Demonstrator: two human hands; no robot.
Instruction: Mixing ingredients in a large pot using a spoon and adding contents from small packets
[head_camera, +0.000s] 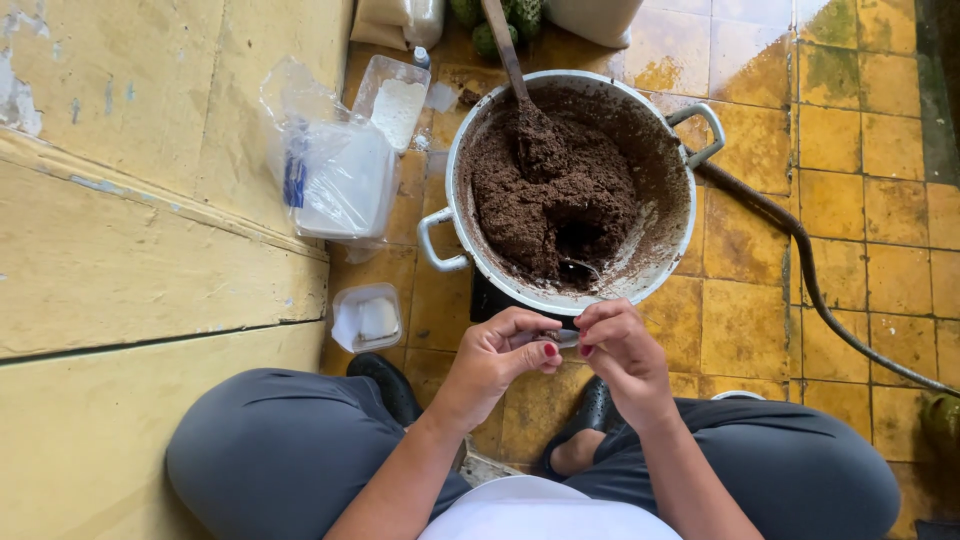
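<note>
The fingers (540, 345) of the left hand (497, 358) and those of the right hand (622, 352) meet tip to tip, pinched narrow on a small pale piece (566, 338) held between them – too small to say what it is, perhaps a bit of clear wrap. It sits level in the gap between the two hands, which puts both thumbs on top where they can work it.

Just beyond the fingertips stands a large metal pot (680, 235) on the yellow tiled floor (850, 200), close enough that the hands hover at its near rim. Inside lies a dark brown crumbly mass (550, 195), with a wooden spoon (510, 60) stuck upright in it – the handle leans away from the person.

Left of the fingers, a small clear plastic tub (365, 318) lies on the floor, and farther out a crumpled clear bag (335, 165) and a taller container (395, 100) rest against the yellow step. Right of the pot a dark hose (810, 280) trails across the tiles
</note>
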